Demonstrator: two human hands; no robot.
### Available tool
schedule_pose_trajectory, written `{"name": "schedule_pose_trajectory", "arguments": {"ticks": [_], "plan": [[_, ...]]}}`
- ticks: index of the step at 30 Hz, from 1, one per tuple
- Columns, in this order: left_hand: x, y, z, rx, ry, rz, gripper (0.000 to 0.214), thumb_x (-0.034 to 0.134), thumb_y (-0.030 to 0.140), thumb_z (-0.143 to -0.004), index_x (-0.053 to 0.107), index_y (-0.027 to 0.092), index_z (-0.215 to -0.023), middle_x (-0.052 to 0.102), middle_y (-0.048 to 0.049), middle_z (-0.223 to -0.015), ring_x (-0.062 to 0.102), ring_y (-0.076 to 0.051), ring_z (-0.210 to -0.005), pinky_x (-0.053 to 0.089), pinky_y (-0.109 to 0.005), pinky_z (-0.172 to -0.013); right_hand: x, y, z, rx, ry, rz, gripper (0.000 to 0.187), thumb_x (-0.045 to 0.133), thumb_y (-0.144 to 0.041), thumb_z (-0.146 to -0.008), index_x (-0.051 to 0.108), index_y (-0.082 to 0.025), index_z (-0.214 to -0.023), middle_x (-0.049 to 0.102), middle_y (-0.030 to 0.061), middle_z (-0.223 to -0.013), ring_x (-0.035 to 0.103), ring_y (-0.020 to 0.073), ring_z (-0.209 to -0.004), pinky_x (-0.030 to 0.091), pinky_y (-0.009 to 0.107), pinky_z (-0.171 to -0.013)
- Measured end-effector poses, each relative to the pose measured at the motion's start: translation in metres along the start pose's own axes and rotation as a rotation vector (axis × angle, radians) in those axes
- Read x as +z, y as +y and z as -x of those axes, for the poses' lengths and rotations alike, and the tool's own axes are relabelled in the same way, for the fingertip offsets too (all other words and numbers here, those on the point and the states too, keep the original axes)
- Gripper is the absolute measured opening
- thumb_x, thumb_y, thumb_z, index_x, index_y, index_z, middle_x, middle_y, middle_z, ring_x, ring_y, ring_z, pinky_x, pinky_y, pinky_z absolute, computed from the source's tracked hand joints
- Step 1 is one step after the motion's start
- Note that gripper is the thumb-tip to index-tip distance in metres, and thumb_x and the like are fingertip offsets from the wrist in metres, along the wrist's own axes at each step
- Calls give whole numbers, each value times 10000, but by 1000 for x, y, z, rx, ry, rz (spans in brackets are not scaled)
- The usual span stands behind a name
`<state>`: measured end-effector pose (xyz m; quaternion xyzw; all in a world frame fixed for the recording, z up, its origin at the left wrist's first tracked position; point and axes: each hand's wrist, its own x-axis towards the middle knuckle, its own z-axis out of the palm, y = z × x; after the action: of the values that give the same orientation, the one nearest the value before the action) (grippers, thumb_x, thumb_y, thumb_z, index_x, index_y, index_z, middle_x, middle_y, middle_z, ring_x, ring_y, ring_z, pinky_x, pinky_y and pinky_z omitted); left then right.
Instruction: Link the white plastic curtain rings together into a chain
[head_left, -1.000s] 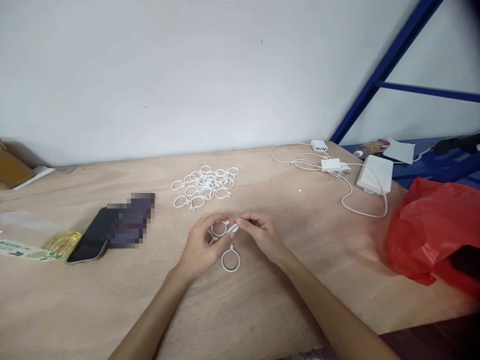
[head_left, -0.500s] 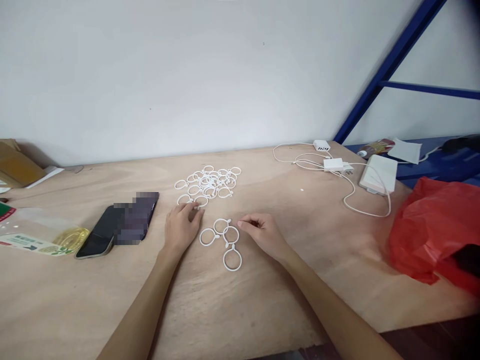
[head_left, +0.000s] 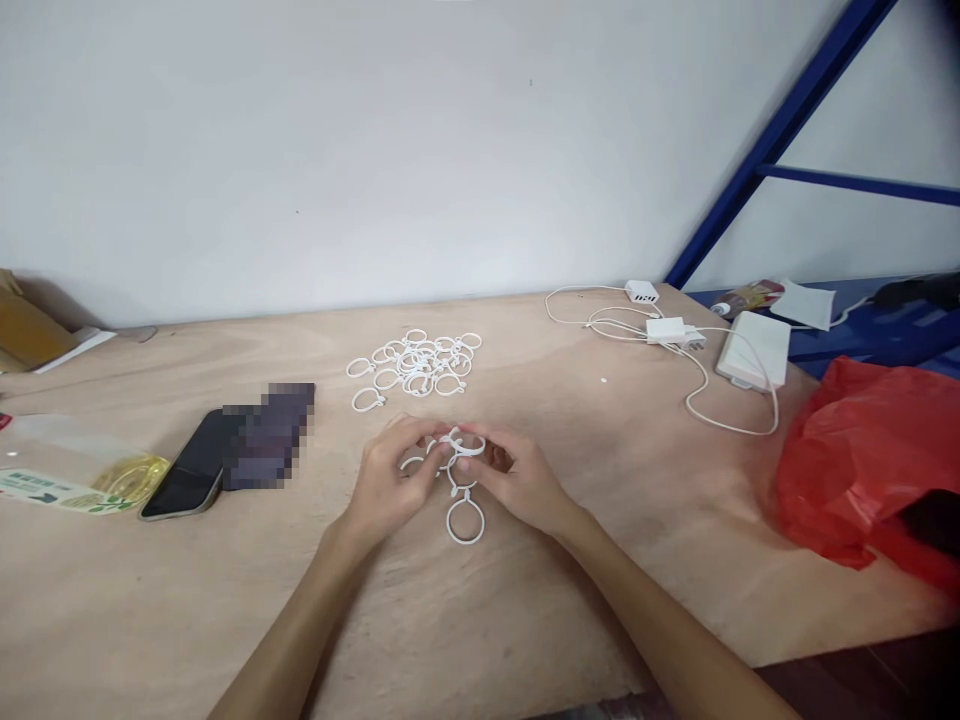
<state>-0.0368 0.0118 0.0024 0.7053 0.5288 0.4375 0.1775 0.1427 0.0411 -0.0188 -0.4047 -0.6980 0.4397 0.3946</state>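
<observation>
A white plastic ring [head_left: 469, 453] with a small eyelet is raised between my two hands. My left hand [head_left: 391, 480] pinches its left side between thumb and fingers. On the right side, my right hand [head_left: 529, 475] has its thumb and fingers closed on the same ring. Beneath the fingers lie several similar rings, partly covered by the hands. One more loose ring [head_left: 466, 542] rests just in front of them, its eyelet pointing away from me. Farther back is a loose pile of white rings [head_left: 420, 365], with a single ring [head_left: 355, 403] at its near left.
To the left lie two phones [head_left: 191, 465] and a clear plastic bag [head_left: 67, 450]. White chargers [head_left: 666, 330] with cables and a white box [head_left: 754, 350] sit at the back right. A red plastic bag [head_left: 847, 450] is on the right of the wooden table [head_left: 480, 640].
My left hand has come from the pile toward me and right, bringing a ring. Now both hands meet on it above the nearer rings.
</observation>
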Motion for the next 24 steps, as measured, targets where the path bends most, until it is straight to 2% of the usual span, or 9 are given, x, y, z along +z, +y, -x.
{"name": "schedule_pose_trajectory", "arguments": {"ticks": [2, 6, 10, 12, 15, 20, 23, 24], "plan": [[7, 6, 3, -74, 45, 114, 158, 595, 292, -821, 668, 185, -913, 667, -32, -809, 573, -148, -724, 472, -273, -694, 1, -1, 0, 45, -12, -67, 267, 619, -329, -789, 706, -201, -1007, 689, 45, -854, 570, 169, -731, 453, 301, -684], [22, 10, 9, -212, 158, 266, 211, 609, 336, -810, 668, 170, -926, 645, -38, -806, 575, -149, -743, 480, -278, -721, 4, -2, 1, 99, 35, -183, 260, 592, -385, -808, 727, -193, -921, 692, 30, -814, 589, 184, -733, 452, 291, -676], [33, 16, 8, -419, 216, 432, 404, 665, 378, -755, 623, 162, -1094, 669, -52, -873, 623, -168, -802, 507, -286, -747, 14, -5, 6, 53, 112, -94, 337, 542, -457, -836, 712, -182, -742, 582, -3, -630, 519, 151, -620, 398, 256, -578], [36, 18, 7, -493, 210, 544, 429, 670, 390, -749, 619, 156, -1105, 689, -69, -922, 647, -180, -828, 521, -295, -758, 20, -6, 9, 39, 127, -57, 381, 537, -467, -836, 654, -174, -622, 500, -9, -563, 457, 130, -560, 358, 248, -531], [37, 20, 7, -489, 153, 597, 339, 642, 407, -774, 669, 151, -994, 704, -67, -909, 653, -190, -849, 528, -300, -772, 26, -7, 12, 37, 119, -33, 409, 523, -457, -842, 570, -178, -546, 429, -15, -535, 390, 114, -524, 314, 243, -492], [35, 20, 9, -414, 63, 494, 299, 662, 371, -759, 687, 157, -967, 704, -40, -869, 649, -195, -830, 533, -291, -736, 25, -8, 12, 34, 113, -47, 347, 514, -381, -845, 604, -178, -577, 470, -8, -562, 417, 118, -552, 348, 249, -528], [33, 18, 11, -370, 104, 346, 307, 643, 350, -773, 680, 164, -1014, 705, -43, -894, 649, -195, -836, 527, -305, -769, 19, -8, 8, 83, 86, -220, 156, 607, -315, -757, 699, -189, -761, 549, -8, -604, 484, 134, -599, 412, 263, -592], [32, 17, 12, -355, 129, 276, 331, 646, 343, -767, 672, 167, -1046, 707, -44, -905, 649, -196, -840, 524, -310, -783, 16, -8, 6, 110, 91, -316, 179, 635, -296, -722, 712, -198, -850, 591, -4, -648, 518, 143, -633, 435, 273, -626]]}}
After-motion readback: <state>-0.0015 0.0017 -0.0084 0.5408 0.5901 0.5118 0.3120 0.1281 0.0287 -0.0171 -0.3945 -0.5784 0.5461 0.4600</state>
